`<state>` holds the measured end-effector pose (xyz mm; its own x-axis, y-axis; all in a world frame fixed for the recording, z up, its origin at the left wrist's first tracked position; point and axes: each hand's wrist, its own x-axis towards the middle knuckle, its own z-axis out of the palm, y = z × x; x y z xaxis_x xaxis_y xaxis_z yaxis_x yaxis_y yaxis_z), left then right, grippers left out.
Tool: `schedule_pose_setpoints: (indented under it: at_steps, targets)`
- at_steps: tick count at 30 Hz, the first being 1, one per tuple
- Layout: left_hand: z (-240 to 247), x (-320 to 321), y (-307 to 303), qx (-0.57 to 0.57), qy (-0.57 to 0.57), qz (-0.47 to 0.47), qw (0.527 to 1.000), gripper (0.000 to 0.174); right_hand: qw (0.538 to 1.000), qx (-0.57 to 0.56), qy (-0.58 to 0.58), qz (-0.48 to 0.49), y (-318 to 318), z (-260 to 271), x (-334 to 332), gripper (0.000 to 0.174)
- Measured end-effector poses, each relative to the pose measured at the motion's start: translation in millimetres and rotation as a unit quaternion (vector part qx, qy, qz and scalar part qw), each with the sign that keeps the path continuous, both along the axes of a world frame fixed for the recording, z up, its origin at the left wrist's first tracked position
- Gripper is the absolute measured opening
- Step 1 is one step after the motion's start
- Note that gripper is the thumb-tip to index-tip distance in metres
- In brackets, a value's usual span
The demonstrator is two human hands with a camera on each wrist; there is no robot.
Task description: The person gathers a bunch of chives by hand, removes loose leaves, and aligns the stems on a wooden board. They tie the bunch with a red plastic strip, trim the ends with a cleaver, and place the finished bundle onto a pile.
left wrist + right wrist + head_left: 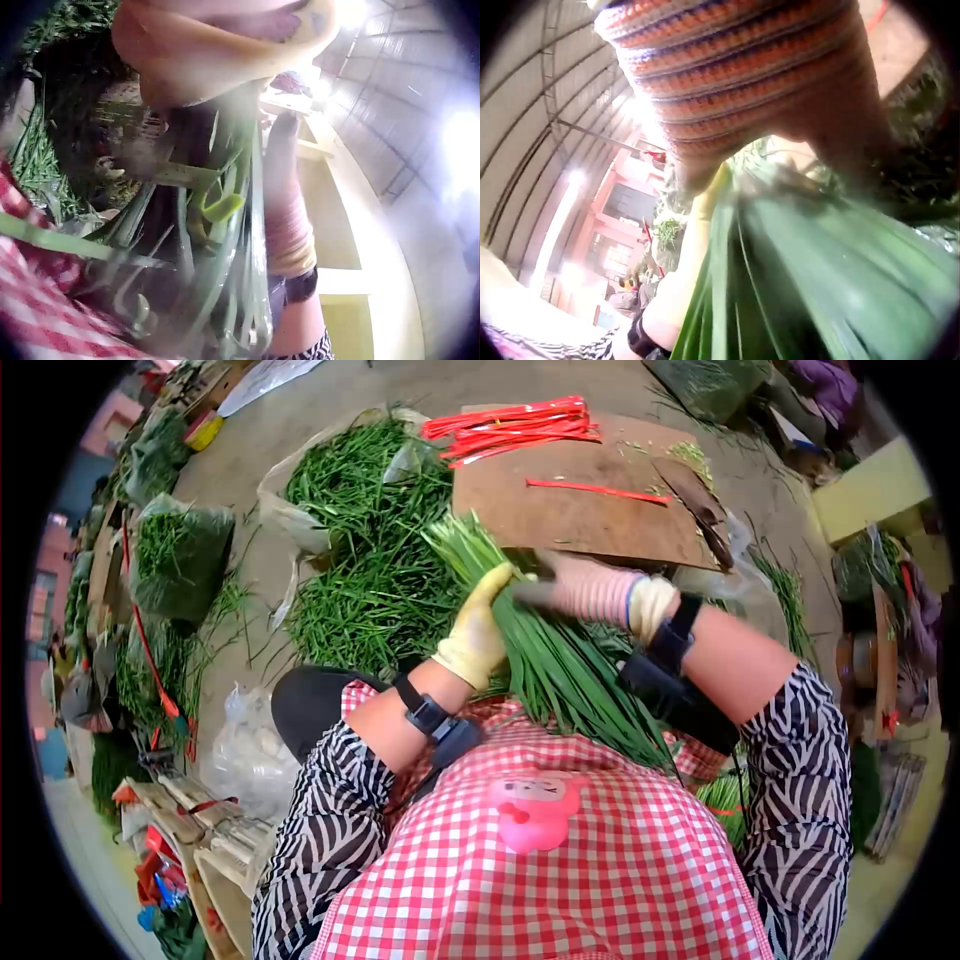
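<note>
A thick bunch of garlic chives (575,660) slants across my lap, pale cut ends at the upper left and long flat leaves at the lower right. My left hand (480,628), in a yellow glove, grips it just below the pale ends. Close beside it, my right hand (585,590) in a striped glove with grey fingertips holds the bunch from above. The right wrist view shows the leaves (795,255) passing between its thumb and fingers. Loose leaves (225,285) hang under the left hand in the left wrist view.
A wooden board (550,490) ahead carries a bundle of red ties (515,428), a single red tie (598,490) and a dark knife-like blade (695,505). Heaped chives (370,580) lie on plastic sheeting at the left. A filled bag (180,560) stands farther left.
</note>
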<state>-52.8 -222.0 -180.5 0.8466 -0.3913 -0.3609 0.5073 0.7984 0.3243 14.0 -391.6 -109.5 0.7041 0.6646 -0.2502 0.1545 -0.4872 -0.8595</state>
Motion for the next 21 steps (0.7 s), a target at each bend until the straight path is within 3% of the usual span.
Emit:
schedule_pose_setpoints:
  at_steps: [1, 2, 3, 5, 6, 7, 8, 11, 13, 14, 15, 16, 17, 18, 19, 21]
  targets:
    - [-42.6, 9.3, 5.4, -0.008, -0.005, -0.003, 1.0, 0.043, 0.984, -0.065, 0.16, 0.037, -4.4, 3.9, -7.1, 0.058]
    - [-38.9, 4.0, 5.4, 0.011, 0.072, -0.004, 0.997, 0.044, 0.97, 0.014, 0.225, 0.091, -3.9, -20.7, -17.3, 0.056]
    - [-52.1, -0.6, 4.6, 0.053, 0.092, 0.021, 0.994, 0.04, 0.968, 0.063, 0.24, 0.032, -2.8, -13.4, -40.4, 0.057]
    - [-72.9, -11.9, 3.0, 0.08, 0.122, -0.027, 0.989, 0.043, 0.924, 0.04, 0.378, -0.028, -7.4, -40.7, -57.5, 0.051]
    - [-81.8, -13.3, 4.7, 0.021, 0.145, -0.069, 0.987, 0.048, 0.918, -0.015, 0.393, -0.055, -14.3, -49.6, -58.9, 0.046]
    - [-82.6, -13.0, 5.6, 0.04, 0.125, -0.13, 0.983, 0.055, 0.907, -0.07, 0.408, -0.081, -12.2, -42.0, -58.1, 0.041]
    - [-80.9, -8.8, 4.8, 0.026, 0.148, -0.172, 0.974, 0.059, 0.859, -0.062, 0.491, -0.134, -17.1, -26.8, -53.9, 0.036]
    - [-98.0, -6.4, -2.7, -0.002, 0.139, -0.353, 0.925, 0.084, 0.827, -0.154, 0.528, -0.12, -25.8, -6.4, -28.8, 0.042]
    - [-87.8, -4.2, -13.6, 0.0, 0.197, -0.408, 0.891, 0.091, 0.887, -0.281, 0.366, 0.017, -34.4, -17.5, -10.2, 0.053]
    - [-119.3, -5.6, -15.1, -0.032, 0.196, -0.435, 0.878, 0.098, 0.856, -0.285, 0.43, 0.029, -38.0, -30.5, -0.1, 0.057]
    - [-116.3, -11.3, -22.3, 0.014, 0.217, -0.426, 0.878, 0.099, 0.823, -0.288, 0.488, 0.036, -39.9, -34.1, 1.9, 0.06]
    - [-141.3, -4.1, -16.3, -0.152, 0.213, -0.473, 0.842, 0.097, 0.805, -0.274, 0.525, 0.026, -34.8, -43.1, 4.8, 0.057]
    - [-164.3, -9.8, -17.2, 0.005, 0.236, -0.426, 0.873, 0.093, 0.832, -0.285, 0.473, 0.049, -30.7, -65.0, 7.1, 0.059]
    - [-150.1, -9.3, -16.9, 0.173, 0.249, -0.386, 0.871, 0.089, 0.855, -0.3, 0.417, 0.072, -26.3, -86.3, 9.4, 0.06]
    - [-178.3, -2.3, -12.0, 0.174, 0.27, -0.417, 0.85, 0.086, 0.873, -0.317, 0.358, 0.093, -19.5, -103.3, 12.0, 0.062]
    - [-207.9, -0.5, 1.7, 0.213, 0.276, -0.378, 0.858, 0.091, 0.804, -0.242, 0.544, -0.007, -8.7, -138.0, 22.4, 0.072]
